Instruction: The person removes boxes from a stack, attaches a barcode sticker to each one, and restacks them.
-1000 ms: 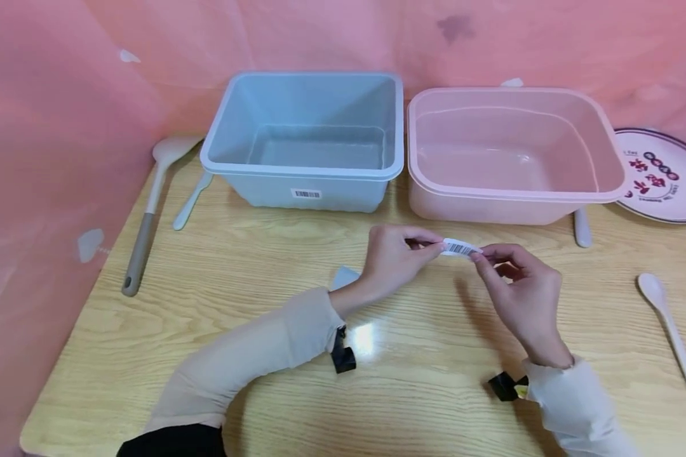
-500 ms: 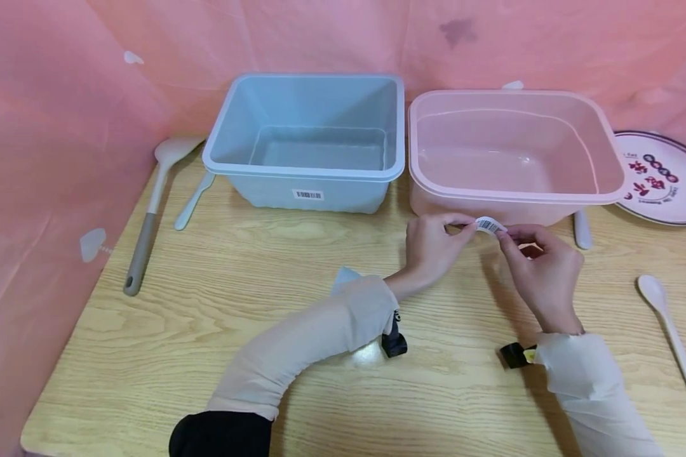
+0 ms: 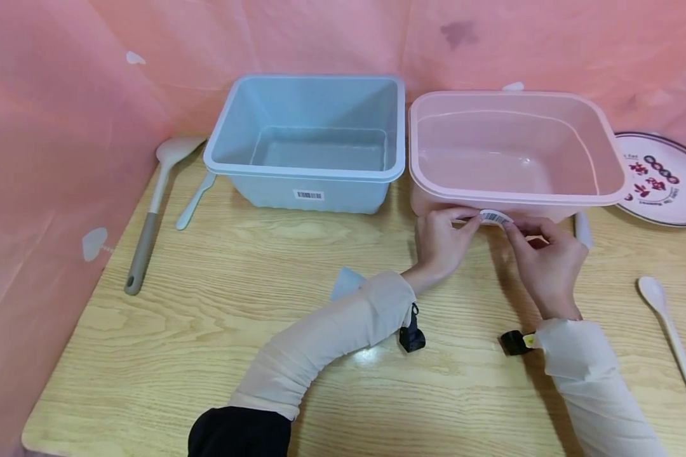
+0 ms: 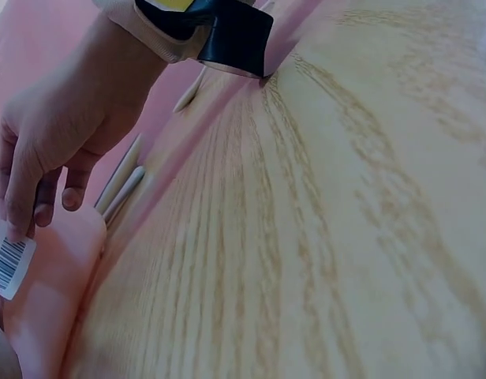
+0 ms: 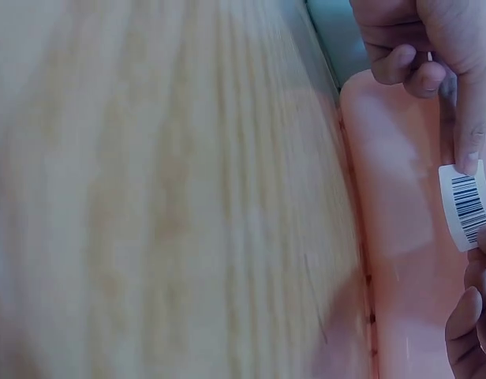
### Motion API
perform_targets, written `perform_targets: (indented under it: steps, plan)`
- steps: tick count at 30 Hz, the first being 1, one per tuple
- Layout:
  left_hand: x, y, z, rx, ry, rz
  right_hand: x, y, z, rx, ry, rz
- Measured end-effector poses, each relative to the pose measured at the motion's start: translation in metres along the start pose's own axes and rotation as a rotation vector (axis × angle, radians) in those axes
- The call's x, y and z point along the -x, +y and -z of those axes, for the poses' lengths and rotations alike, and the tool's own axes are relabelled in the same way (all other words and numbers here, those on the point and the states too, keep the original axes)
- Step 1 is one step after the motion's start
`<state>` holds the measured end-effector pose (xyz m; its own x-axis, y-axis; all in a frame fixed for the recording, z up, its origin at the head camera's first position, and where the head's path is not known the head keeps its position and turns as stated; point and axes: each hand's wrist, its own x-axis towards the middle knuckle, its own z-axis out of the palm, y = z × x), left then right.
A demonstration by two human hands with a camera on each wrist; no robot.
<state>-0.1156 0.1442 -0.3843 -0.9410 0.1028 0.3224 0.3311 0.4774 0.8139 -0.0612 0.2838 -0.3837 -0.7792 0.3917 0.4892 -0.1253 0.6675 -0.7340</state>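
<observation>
1. Evidently pinching the left end of the barcode label [image 3: 494, 217] with the left hand [image 3: 441, 242], by thumb and index finger brought together with only the label between them.
2. Pinching the opposite end likewise with the right hand [image 3: 549, 263], with the remaining fingers curled loosely clear of the print.
3. Held by the two ends only, probably to leave the middle uncovered and to steer both ends together.
4. Bowed slightly upward in the middle, likely from light inward pressure at both ends; turned with the printed bars toward the head camera, presumably to keep the face readable.
5. Poised just in front of the pink tub [image 3: 520, 197], below the rim and near the middle of the front wall. Impossible to tell about contact between label and wall.
6. Beside the pink tub, toward the back of the counter [image 3: 177, 343], a blue tub [image 3: 349, 192] with a similar sticker [image 3: 309, 195] facing forward, perhaps arranged for easy comparison.
7. Partly hidden by the left sleeve [image 3: 331, 336], a pale blue piece [image 3: 345, 283] of unclear purpose.
</observation>
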Motion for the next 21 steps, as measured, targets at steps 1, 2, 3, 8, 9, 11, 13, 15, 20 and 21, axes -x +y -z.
perform_targets:
  steps: [1,2,3,8,9,11,13,15,20,21]
  plan:
    - [0.0,-0.001,-0.001,-0.002,0.008,-0.001,-0.001,0.0,-0.001,0.0,0.0,-0.007]
    - [0.0,-0.001,-0.001,-0.002,0.015,-0.002,-0.002,0.0,-0.001,0.001,0.0,-0.013]
    - [0.0,-0.001,-0.002,0.0,0.018,-0.003,-0.002,0.0,-0.001,0.003,0.0,-0.017]
    - [0.001,-0.002,-0.005,0.009,0.025,-0.009,-0.005,0.001,-0.003,0.0,0.016,-0.028]
    - [0.001,-0.001,-0.005,0.011,0.025,-0.009,-0.005,0.001,-0.003,0.0,0.023,-0.024]
    - [0.001,-0.001,-0.006,0.016,0.027,-0.005,-0.007,0.002,-0.004,0.001,0.038,-0.012]
    - [0.001,-0.001,-0.006,0.013,0.032,0.003,-0.008,0.003,-0.005,0.004,0.047,-0.001]
    - [0.001,-0.001,-0.006,0.009,0.039,0.013,-0.01,0.004,-0.007,0.011,0.05,0.006]
    - [0.0,0.0,-0.005,0.002,0.054,0.016,-0.012,0.002,-0.011,0.03,0.07,-0.021]
    - [0.0,0.0,-0.005,0.0,0.055,0.014,-0.013,0.001,-0.011,0.035,0.075,-0.029]
